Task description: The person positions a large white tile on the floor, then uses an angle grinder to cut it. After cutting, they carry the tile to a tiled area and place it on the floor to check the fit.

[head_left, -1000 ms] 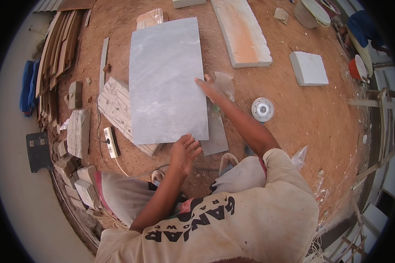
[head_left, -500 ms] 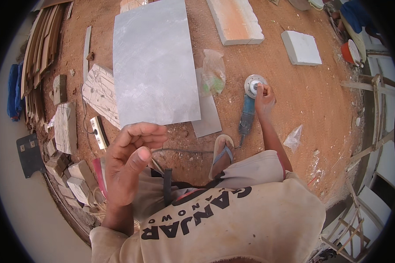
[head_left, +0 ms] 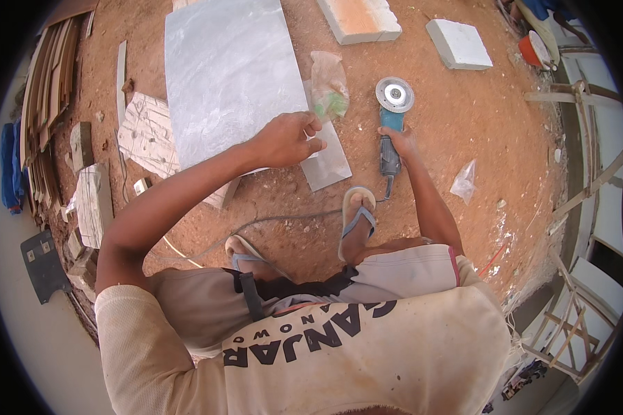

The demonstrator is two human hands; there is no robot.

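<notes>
My right hand is wrapped round the teal body of an angle grinder, its thumb across the casing. The grinder's round disc points away from me, and its cord trails from the near end. My left hand reaches across in front of me, fingers half curled and the thumb apart, with nothing visible in it. It is over the near right corner of a large grey slab, close to a smaller grey offcut. Whether it touches either one, I cannot tell.
A crumpled plastic bag lies between slab and grinder. Pale blocks sit at the far right, with a scored block left of the slab. The cord runs past my sandalled feet. Wooden boards are stacked at left.
My left hand has moved forward and right to the slab's corner. My right hand has gone from the grinder's disc to its body and closed round it.
</notes>
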